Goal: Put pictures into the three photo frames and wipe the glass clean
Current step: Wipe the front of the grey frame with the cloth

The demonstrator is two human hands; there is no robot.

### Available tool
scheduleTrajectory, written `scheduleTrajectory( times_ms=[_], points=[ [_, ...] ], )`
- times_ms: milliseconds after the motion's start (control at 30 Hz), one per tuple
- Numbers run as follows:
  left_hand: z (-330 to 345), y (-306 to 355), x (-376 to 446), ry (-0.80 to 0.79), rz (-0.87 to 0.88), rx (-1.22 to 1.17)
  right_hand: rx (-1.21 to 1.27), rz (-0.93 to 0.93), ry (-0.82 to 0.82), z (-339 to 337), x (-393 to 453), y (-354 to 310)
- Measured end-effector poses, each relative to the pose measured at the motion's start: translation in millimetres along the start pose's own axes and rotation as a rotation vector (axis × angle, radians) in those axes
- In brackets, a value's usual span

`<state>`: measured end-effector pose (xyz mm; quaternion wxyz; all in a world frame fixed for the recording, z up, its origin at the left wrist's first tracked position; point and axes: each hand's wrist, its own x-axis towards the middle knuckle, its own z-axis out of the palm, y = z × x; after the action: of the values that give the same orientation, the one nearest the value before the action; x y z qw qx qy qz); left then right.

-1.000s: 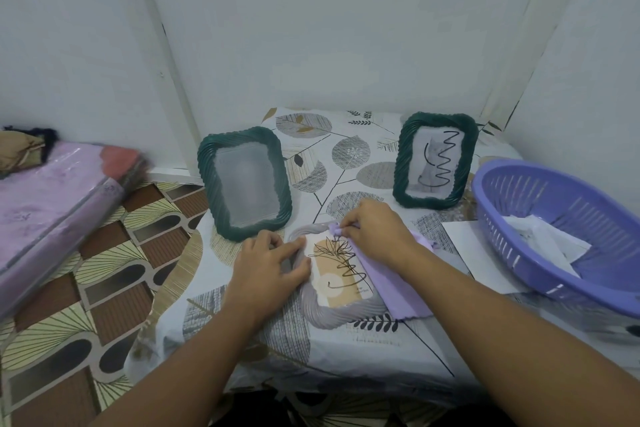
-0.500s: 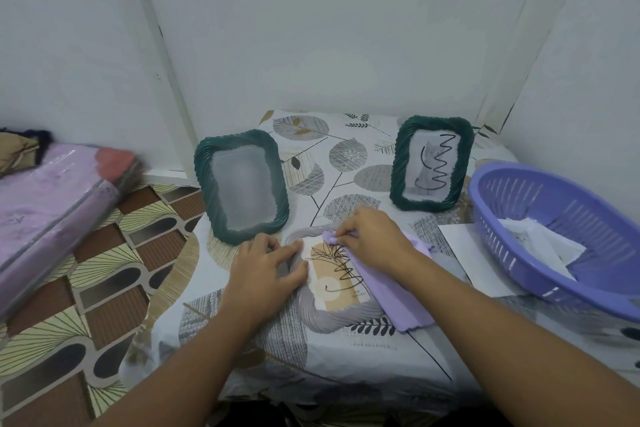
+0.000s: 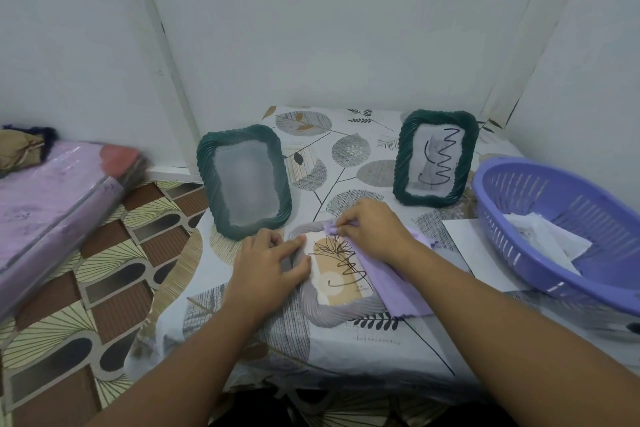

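Observation:
A grey frame (image 3: 341, 314) lies flat on the table with a beige plant picture (image 3: 341, 274) under its glass. My left hand (image 3: 268, 263) rests on the frame's left edge, fingers spread flat. My right hand (image 3: 372, 229) pinches a lilac cloth (image 3: 398, 284) at the frame's top edge; the cloth trails over the frame's right side. Two green frames stand behind: the left one (image 3: 244, 180) shows a pale grey pane, the right one (image 3: 434, 158) holds a picture with a black squiggle.
A purple plastic basket (image 3: 568, 229) with white papers sits at the right. A white sheet (image 3: 471, 246) lies beside it. A lilac mattress (image 3: 45, 215) is on the patterned floor at the left. White walls close the table's back and right.
My right hand with the cloth has shifted slightly toward the frame's top left corner. My left hand stays on the frame's left edge.

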<state>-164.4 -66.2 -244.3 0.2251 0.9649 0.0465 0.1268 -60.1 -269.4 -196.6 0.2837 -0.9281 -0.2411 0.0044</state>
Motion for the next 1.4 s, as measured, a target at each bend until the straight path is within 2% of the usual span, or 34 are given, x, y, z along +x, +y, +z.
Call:
scheduleTrajectory(
  times_ms=[167,333,467,633,833,1000,1167,1300,1400],
  points=[
    [0.8,-0.1,0.3,0.007,0.002,-0.011,-0.053,-0.072,-0.08,2.4,-9.3,-1.8],
    [1.0,-0.8,0.0,0.005,0.003,0.005,0.006,-0.011,0.013,0.4,-4.1,-2.3],
    [1.5,-1.1,0.2,0.011,0.004,-0.003,-0.054,-0.074,-0.049,3.6,-10.9,0.8],
    [0.5,0.1,-0.3,0.011,0.003,-0.007,-0.012,-0.007,0.023,0.7,-5.3,0.3],
    [-0.2,0.8,-0.1,0.003,-0.006,-0.01,-0.053,-0.055,-0.048,1.7,-11.0,-1.5],
    [0.2,0.0,-0.2,0.006,-0.003,-0.003,0.016,0.01,0.034,3.0,-4.0,-3.8],
    [1.1,-0.6,-0.2,0.006,-0.004,-0.004,-0.041,-0.044,-0.05,0.7,-10.2,-2.3],
    [1.7,-0.7,0.5,-0.008,-0.003,0.003,0.008,0.018,0.009,-1.8,-4.8,0.4],
    [0.9,-1.1,0.6,-0.008,-0.002,-0.003,-0.084,0.024,-0.035,-0.8,-0.3,-0.7]
  ],
)
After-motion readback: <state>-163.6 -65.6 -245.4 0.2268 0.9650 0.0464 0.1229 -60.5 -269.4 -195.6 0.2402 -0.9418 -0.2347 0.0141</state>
